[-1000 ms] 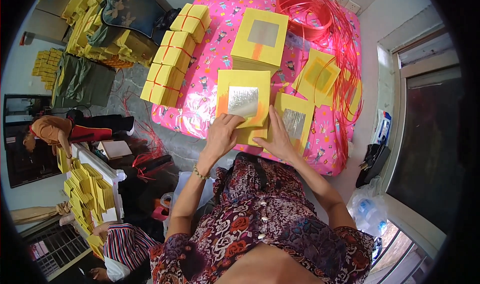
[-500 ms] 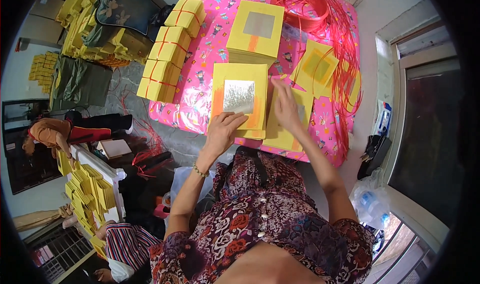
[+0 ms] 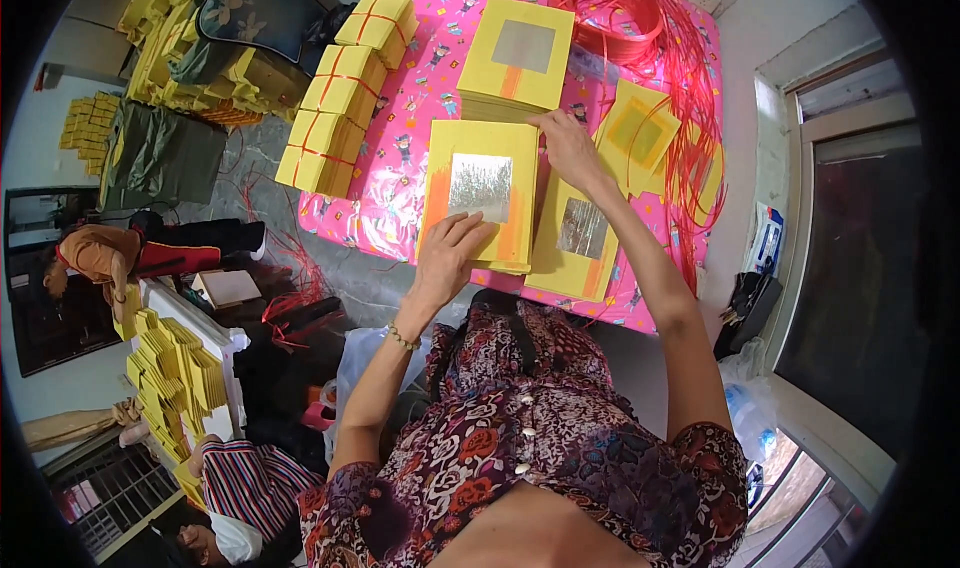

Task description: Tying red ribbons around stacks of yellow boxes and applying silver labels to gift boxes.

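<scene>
A thick stack of yellow joss paper (image 3: 482,143), with a silver foil square and orange strokes on its top sheet, lies in front of me on a pink patterned tablecloth (image 3: 408,173). Across its near edge rests my left hand (image 3: 450,258), open, its fingers spread on the top sheet and foil. My right hand (image 3: 572,156) reaches to the far right corner, the fingertips closed on the paper's edge there. Beside it, partly under my right forearm, is a lower pile of foil-faced joss paper (image 3: 565,266). Another tall joss paper stack (image 3: 520,50) stands just behind.
Bundles of yellow paper (image 3: 342,83) tied with red strips line the table's left side. A red plastic strip coil (image 3: 608,18) trails loose strands down the right. Loose yellow sheets (image 3: 640,118) lie beneath them. Two people work at a white table (image 3: 215,368) with yellow paper at left.
My right hand has moved from beside the stack up to its far right corner, uncovering the foil of the lower pile. My left hand stays on the stack, shifted slightly.
</scene>
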`<act>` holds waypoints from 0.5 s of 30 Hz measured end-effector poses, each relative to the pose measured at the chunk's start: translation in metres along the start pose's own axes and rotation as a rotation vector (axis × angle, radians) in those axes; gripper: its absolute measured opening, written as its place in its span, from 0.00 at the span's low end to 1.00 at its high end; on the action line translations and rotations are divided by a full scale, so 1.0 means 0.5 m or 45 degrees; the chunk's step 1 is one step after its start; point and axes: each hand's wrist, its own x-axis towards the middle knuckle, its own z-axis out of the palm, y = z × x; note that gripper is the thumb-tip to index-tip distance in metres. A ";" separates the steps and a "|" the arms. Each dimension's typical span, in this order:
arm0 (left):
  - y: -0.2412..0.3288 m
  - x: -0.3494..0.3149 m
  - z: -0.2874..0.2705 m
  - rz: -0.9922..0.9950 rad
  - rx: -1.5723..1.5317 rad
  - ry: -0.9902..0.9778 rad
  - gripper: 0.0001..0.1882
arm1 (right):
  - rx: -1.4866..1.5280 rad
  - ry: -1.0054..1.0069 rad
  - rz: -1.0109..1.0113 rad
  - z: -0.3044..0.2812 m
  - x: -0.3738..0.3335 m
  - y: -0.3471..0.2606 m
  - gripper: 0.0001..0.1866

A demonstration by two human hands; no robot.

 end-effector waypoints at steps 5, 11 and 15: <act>0.003 0.003 0.001 0.005 0.030 0.036 0.29 | 0.027 -0.013 0.017 -0.004 -0.001 -0.004 0.19; 0.005 0.002 0.005 -0.017 0.036 0.006 0.29 | 0.038 -0.037 0.044 -0.007 -0.002 -0.001 0.21; 0.001 0.005 0.004 -0.008 0.043 -0.015 0.28 | 0.040 -0.052 0.057 -0.011 -0.003 -0.001 0.21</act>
